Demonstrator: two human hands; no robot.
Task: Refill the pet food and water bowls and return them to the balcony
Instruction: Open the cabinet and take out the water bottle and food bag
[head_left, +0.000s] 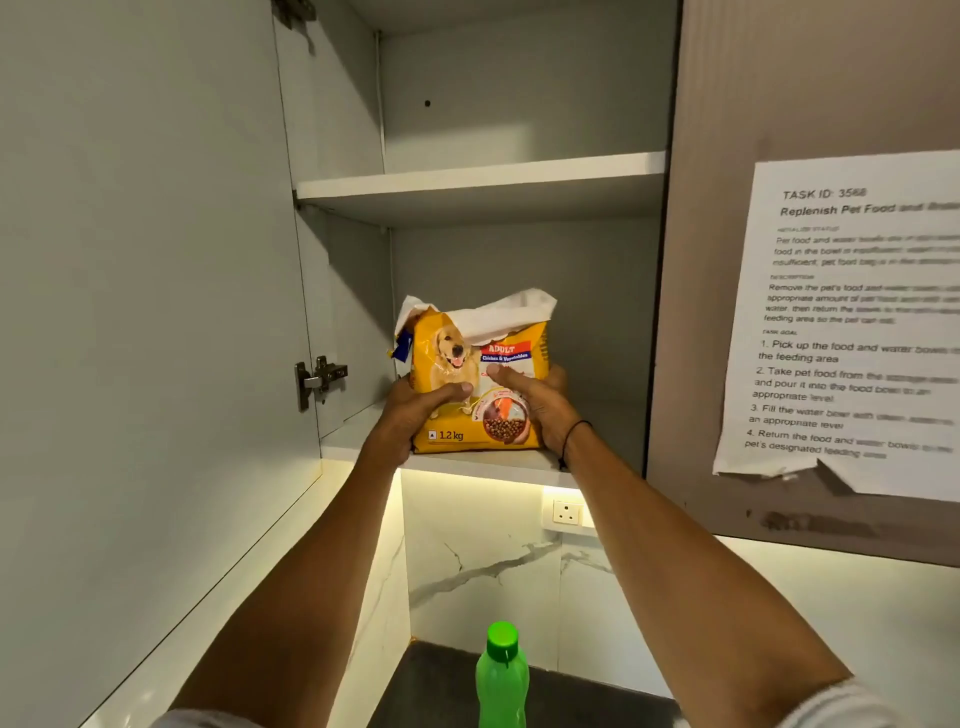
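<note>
Both hands, left hand (415, 410) and right hand (540, 400), clasp the upright dog food bag (478, 379) at the lower shelf's (467, 462) front edge.

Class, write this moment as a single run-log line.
stage: food bag at cupboard | left hand: holds dog food bag | right hand: holds bag | bag: upright on lower shelf, top open | green bottle: below

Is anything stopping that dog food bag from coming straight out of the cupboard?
Nothing visible does. The left hand and right hand already grip the dog food bag from both sides on the lower shelf. The cupboard door is swung open, and the green bottle stands well below on the counter.
</note>
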